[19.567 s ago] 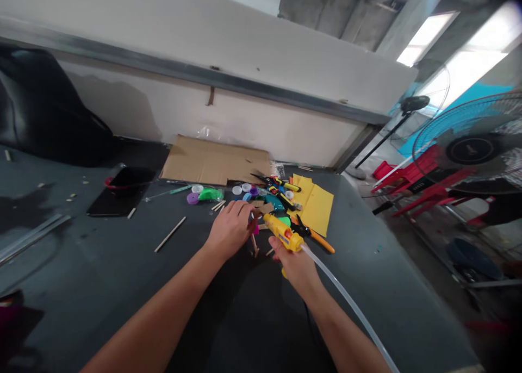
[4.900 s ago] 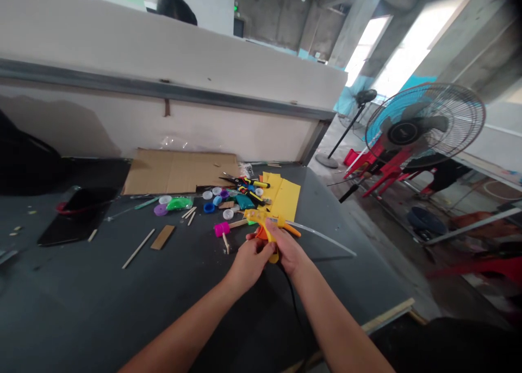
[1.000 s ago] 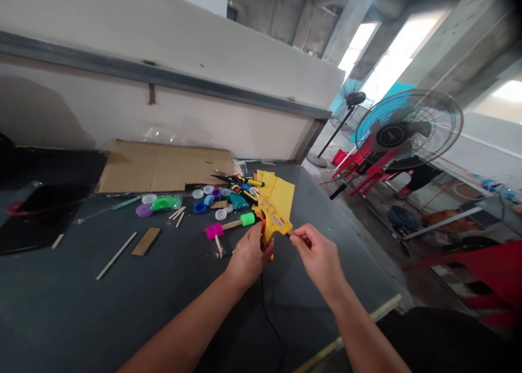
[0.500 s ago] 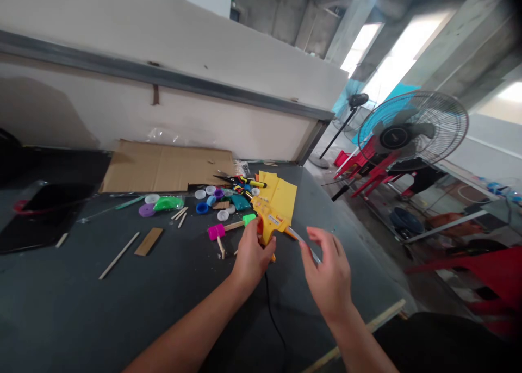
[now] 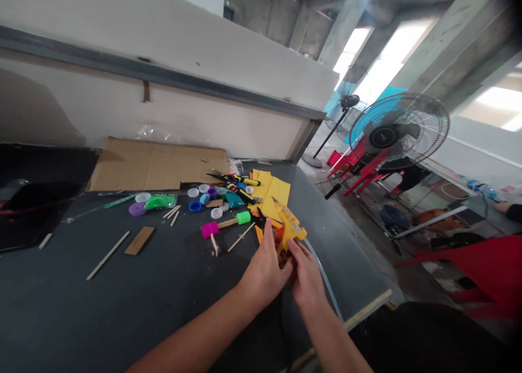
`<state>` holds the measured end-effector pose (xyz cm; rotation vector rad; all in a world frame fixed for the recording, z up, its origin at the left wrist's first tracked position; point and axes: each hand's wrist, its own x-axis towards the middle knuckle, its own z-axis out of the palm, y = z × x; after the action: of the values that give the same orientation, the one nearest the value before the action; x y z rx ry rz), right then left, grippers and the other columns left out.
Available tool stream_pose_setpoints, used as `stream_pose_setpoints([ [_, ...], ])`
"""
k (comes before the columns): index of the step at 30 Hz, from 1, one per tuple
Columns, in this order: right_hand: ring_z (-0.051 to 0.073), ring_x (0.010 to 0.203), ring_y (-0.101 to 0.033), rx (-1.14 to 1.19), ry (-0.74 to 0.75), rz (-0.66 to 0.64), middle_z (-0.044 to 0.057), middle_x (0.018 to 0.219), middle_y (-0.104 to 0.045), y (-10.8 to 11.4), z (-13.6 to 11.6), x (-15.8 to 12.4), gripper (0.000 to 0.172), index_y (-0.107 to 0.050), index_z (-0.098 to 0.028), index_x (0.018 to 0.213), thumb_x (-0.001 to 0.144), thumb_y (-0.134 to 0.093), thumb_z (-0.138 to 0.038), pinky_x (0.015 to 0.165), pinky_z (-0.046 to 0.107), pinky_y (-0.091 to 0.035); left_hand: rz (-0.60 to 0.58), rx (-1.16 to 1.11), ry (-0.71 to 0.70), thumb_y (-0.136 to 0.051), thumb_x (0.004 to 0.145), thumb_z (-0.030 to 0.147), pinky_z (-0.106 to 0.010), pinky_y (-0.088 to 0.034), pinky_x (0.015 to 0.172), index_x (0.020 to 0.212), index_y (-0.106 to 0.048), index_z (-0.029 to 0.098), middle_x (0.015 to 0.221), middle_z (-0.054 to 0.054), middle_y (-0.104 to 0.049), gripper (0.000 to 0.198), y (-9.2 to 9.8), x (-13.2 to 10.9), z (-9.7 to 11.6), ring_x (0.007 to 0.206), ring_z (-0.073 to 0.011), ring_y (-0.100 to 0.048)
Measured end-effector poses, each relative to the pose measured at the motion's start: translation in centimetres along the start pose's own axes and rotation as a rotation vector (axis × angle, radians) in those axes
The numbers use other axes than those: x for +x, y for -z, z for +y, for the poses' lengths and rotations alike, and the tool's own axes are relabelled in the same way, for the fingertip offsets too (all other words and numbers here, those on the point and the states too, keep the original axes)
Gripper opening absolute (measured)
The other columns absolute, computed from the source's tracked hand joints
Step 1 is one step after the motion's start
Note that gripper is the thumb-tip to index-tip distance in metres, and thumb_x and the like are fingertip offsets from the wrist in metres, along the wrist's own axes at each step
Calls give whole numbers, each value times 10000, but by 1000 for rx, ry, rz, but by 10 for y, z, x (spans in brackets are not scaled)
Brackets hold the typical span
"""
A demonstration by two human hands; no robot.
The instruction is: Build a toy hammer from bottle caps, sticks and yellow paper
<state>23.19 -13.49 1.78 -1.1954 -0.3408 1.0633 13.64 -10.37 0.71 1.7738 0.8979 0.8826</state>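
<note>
The right hand [image 5: 305, 275], spread open and apart half a second ago, now joins the left hand [image 5: 265, 269], both clasping the yellow glue gun [image 5: 290, 229] at the near right of the dark table [image 5: 122, 308]. A standing fan [image 5: 397, 134] stands far right.

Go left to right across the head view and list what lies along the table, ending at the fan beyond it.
In order: long wooden stick → green plastic piece → stick with pink and green caps → yellow glue gun → blue standing fan.
</note>
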Motion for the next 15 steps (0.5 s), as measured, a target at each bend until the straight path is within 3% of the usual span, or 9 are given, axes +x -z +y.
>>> stream_pose_setpoints([
  [3, 124, 637, -638, 106, 48, 116, 3, 778, -705, 11, -23, 21, 230, -679, -161, 891, 716, -709, -307, 586, 227, -505, -82, -50, 105, -591, 780, 358, -391, -453, 957, 1483, -49, 84, 1301, -201, -508, 929, -5, -8, 10, 1117, -260, -565],
  [5, 93, 584, -615, 137, 58, 214, -15, 702, -680, 17, -43, 38, 158, -666, -159, 862, 767, -652, -285, 520, 188, -469, -208, -121, 226, -571, 793, 428, -358, -500, 837, 1469, -135, 95, 1171, -167, -592, 871, -9, -12, 15, 948, -233, -626],
  [7, 84, 573, -612, 141, 69, 231, -21, 702, -675, 19, -62, 53, 115, -651, -170, 869, 808, -603, -255, 503, 184, -458, -383, -203, 337, -529, 818, 457, -326, -513, 683, 1425, -238, 102, 990, -119, -648, 761, -12, -16, 20, 762, -202, -636],
  [12, 74, 486, -563, 50, 80, 297, -34, 643, -637, 15, -80, 82, 117, -602, -176, 805, 867, -527, -240, 448, 191, -435, -843, -394, 581, -410, 835, 158, -222, -454, 495, 1152, -428, 118, 617, 17, -575, 320, -7, -17, 31, 508, -117, -554],
  [14, 71, 474, -559, 26, 82, 320, -39, 620, -624, 14, -78, 95, 128, -591, -176, 805, 880, -508, -238, 440, 185, -434, -928, -343, 636, -367, 809, 77, -191, -428, 464, 985, -481, 132, 558, 41, -521, 217, -1, -14, 32, 461, -97, -528],
  [15, 68, 469, -558, 14, 82, 330, -43, 609, -619, 15, -75, 103, 127, -584, -177, 803, 883, -505, -237, 439, 180, -436, -907, -291, 648, -360, 804, 67, -186, -419, 448, 938, -488, 140, 552, 48, -499, 199, 2, -11, 32, 440, -89, -508],
])
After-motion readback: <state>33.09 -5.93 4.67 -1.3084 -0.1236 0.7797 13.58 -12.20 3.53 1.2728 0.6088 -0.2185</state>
